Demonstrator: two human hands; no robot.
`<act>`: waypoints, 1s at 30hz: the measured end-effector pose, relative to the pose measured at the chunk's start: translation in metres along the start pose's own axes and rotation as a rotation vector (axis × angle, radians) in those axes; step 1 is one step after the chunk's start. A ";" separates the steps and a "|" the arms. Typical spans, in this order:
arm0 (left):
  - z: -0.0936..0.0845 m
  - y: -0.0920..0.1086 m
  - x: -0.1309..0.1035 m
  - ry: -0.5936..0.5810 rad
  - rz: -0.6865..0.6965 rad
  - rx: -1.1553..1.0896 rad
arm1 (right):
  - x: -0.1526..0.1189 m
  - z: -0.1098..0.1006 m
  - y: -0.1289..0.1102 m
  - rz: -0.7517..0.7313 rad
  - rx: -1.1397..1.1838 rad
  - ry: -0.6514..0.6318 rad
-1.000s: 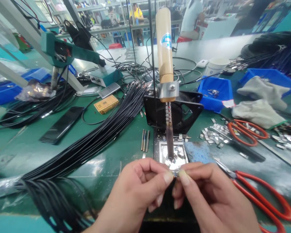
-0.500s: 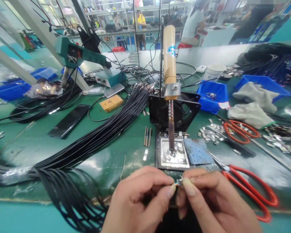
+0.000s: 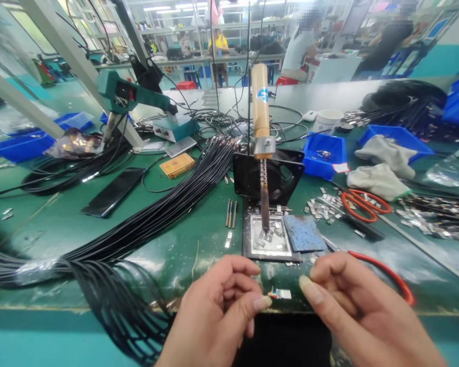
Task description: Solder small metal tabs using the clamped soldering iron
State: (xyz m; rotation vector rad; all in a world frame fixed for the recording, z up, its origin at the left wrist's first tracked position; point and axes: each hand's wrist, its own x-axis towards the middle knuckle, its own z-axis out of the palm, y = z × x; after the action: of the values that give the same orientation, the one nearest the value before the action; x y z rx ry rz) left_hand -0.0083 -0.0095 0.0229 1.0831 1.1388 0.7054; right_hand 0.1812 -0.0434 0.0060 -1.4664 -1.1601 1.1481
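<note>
A small metal connector (image 3: 284, 294) with short coloured wires sits at the tip of my left thumb. My left hand (image 3: 224, 303) is closed around the wire end, its thumb over the wires and the index finger raised; the cable itself is hidden behind the fingers. To the right, my right hand (image 3: 352, 300) is apart from the connector, its thumb and index finger slightly parted with nothing visible between them. Beyond the hands, a soldering iron (image 3: 263, 176) stands upright in a clamp, tip down over a metal tray (image 3: 255, 239) with several metal pieces.
A blue sponge (image 3: 304, 233) lies beside the tray, with a black fan (image 3: 240, 176) behind. Orange-handled scissors (image 3: 361, 216) and a red handle (image 3: 393, 275) are at right. A black cable bundle (image 3: 149, 224) crosses the left side. Blue bins (image 3: 338, 145) stand farther back.
My right hand has let go of the connector and moved right, its fingers loosening. The left hand stays with the wires, its index finger lifted. The view has shifted slightly.
</note>
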 end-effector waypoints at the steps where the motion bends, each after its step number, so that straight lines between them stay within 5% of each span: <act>1: 0.001 0.000 -0.001 0.001 0.018 0.027 | 0.003 -0.006 0.000 0.000 -0.017 -0.086; 6: 0.004 0.001 -0.008 0.004 0.071 0.157 | 0.012 -0.016 -0.004 -0.040 -0.184 -0.372; 11: 0.002 -0.003 -0.012 0.004 0.187 0.331 | 0.015 -0.008 -0.011 -0.162 -0.277 -0.499; 14: 0.000 -0.007 -0.011 -0.034 0.177 0.351 | 0.014 -0.006 -0.008 -0.379 -0.357 -0.456; 21: 0.001 -0.013 -0.006 -0.329 -0.261 0.042 | 0.008 -0.008 0.022 -0.959 -0.667 -0.134; 26: 0.013 -0.019 -0.005 -0.221 -0.246 -0.142 | 0.001 0.011 0.036 -0.876 -0.617 0.047; 30: 0.024 -0.020 -0.007 -0.080 -0.151 -0.014 | -0.008 0.032 0.035 -0.469 -0.324 0.118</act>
State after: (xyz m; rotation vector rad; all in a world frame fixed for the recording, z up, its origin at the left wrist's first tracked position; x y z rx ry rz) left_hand 0.0108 -0.0304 0.0081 0.9940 1.1328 0.5465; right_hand 0.1536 -0.0524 -0.0320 -1.3699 -1.5545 0.5635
